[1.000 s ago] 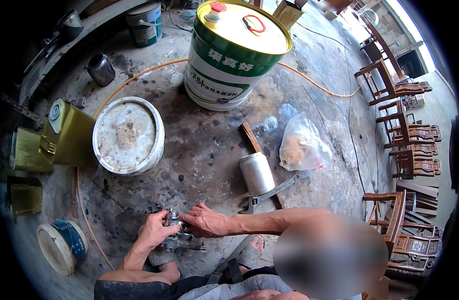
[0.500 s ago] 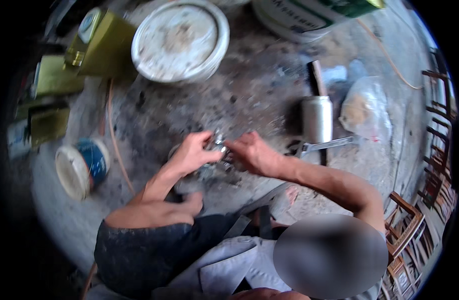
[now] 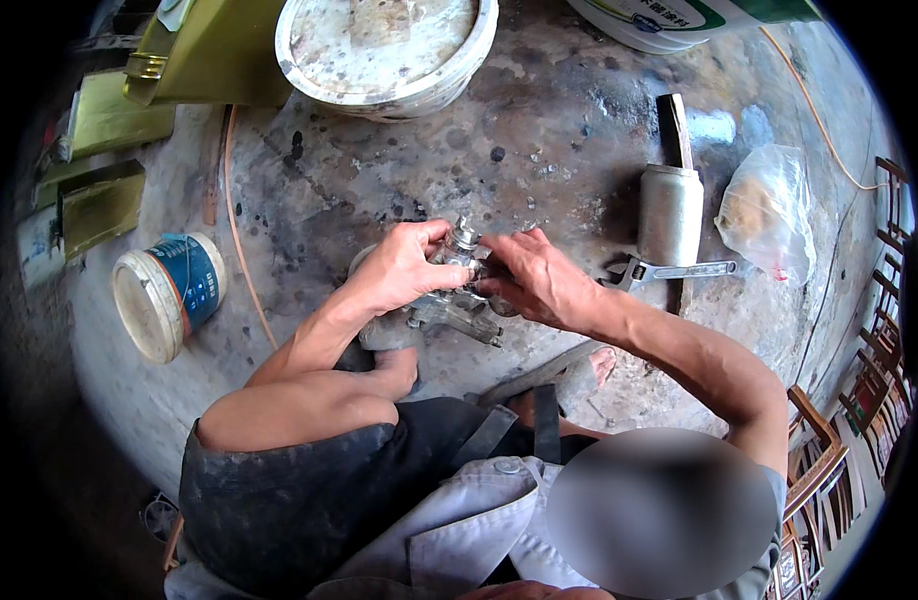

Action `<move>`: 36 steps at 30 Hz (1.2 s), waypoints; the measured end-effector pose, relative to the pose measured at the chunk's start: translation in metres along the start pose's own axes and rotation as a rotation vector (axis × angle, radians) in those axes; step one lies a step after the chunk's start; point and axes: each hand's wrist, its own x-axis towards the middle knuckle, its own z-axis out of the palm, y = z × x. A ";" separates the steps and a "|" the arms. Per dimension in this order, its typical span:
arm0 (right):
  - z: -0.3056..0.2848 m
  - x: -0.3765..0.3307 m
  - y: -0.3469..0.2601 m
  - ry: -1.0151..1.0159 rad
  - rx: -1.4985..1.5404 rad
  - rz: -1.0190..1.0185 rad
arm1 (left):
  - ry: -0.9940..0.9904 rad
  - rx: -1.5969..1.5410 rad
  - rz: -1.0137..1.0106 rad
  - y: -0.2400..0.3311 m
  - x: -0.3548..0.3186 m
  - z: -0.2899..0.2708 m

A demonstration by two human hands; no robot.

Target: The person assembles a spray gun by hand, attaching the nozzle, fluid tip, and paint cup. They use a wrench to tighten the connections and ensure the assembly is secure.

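Hands on a grimy metal part over a stained concrete floor.

Head view: the left hand [image 3: 404, 270] and right hand [image 3: 539, 280] each close their grip on a small metal assembly [image 3: 459, 285], grey and oily, with a threaded stub at its far end and a flat arm toward the near right; it is held low over the floor [image 3: 379, 180], at the scene's middle. Far left, a white bucket [image 3: 389, 50] holds a pale, crusted residue. Left, a blue-labelled can [image 3: 164, 295] lies on its side, lidded. Right, a metal canister [image 3: 671, 212] lies just beyond an adjustable wrench [image 3: 669, 270]; farther right, a clear plastic bag [image 3: 769, 210] holds brownish stuff.
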 end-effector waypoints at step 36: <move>-0.013 0.011 -0.003 -0.246 0.193 0.226 | -0.023 0.090 0.010 -0.004 -0.001 -0.001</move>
